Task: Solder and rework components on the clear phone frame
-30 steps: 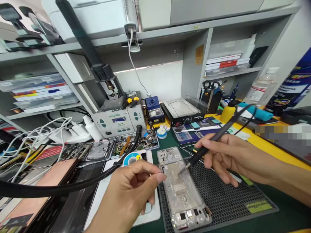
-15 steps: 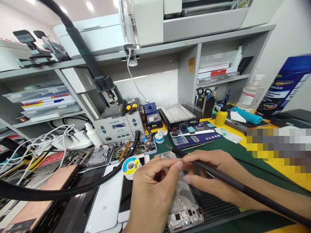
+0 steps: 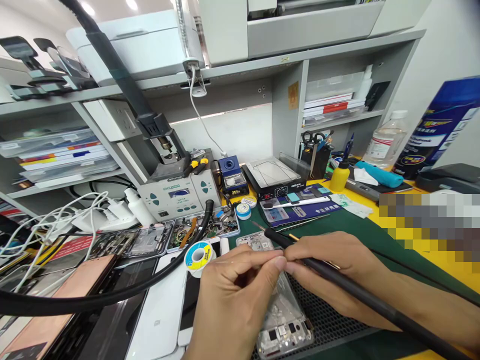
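Observation:
My left hand (image 3: 240,295) is closed in a pinch, thumb against forefinger, with a thin strand of solder wire (image 3: 227,261) trailing from it to the left. A solder spool (image 3: 198,256) with a blue and yellow label stands beside that hand. In my right hand (image 3: 337,270) lies a black soldering iron (image 3: 322,267), its thin tip pointing up and left. A slim gold-coloured tool (image 3: 294,237) shows under the iron; its kind is unclear. Fingertips of both hands meet above an opened phone frame (image 3: 287,312), partly hidden by my left hand.
A black perforated mat (image 3: 330,315) lies under the phone frame. White phones (image 3: 157,310) and a thick black hose (image 3: 112,302) are at left. Behind stand a parts tray (image 3: 225,231), a hot-air station (image 3: 180,197), a heating plate (image 3: 277,177) and a yellow bottle (image 3: 339,176).
My right hand has turned slightly, and its fingertips now press close to my left thumb and forefinger. The gold-coloured tool has come into sight. The camera view has shifted slightly.

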Motion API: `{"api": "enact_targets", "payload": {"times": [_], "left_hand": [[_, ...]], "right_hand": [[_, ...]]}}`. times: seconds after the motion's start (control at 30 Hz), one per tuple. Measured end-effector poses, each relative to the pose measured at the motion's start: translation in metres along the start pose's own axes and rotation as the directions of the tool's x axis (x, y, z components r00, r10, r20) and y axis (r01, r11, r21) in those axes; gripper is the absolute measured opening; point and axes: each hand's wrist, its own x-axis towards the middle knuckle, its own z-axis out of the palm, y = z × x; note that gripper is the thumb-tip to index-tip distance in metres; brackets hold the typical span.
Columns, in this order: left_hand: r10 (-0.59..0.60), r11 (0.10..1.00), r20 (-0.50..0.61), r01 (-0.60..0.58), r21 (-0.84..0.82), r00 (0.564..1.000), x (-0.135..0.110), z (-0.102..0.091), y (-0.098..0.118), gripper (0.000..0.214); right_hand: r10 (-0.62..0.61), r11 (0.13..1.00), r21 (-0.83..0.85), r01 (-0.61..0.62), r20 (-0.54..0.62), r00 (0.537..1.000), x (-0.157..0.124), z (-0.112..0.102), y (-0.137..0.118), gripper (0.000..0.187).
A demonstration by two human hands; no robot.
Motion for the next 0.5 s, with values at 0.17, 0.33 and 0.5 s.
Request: {"api": "enact_targets", "payload": {"times": [0.17,0.33,0.5], "left_hand": [[0.007,1.0,0.023,-0.008,0.024,1.0,0.0,-0.008,0.0,0.012],[-0.007,1.0,0.028,0.007,-0.012,1.0,0.0,-0.015,-0.001,0.01],[-0.101,0.991,0.041,0.104,-0.089,0.994,0.0,-0.017,-0.004,0.009]], "right_hand": [[0.045,0.998,-0.057,-0.041,0.076,0.996,-0.001,-0.007,-0.002,0.01],[0.028,0.997,-0.073,-0.02,0.114,0.993,0.0,-0.013,0.0,0.01],[0.005,0.995,-0.095,0.007,0.122,0.992,0.0,-0.014,0.0,0.011]]}}
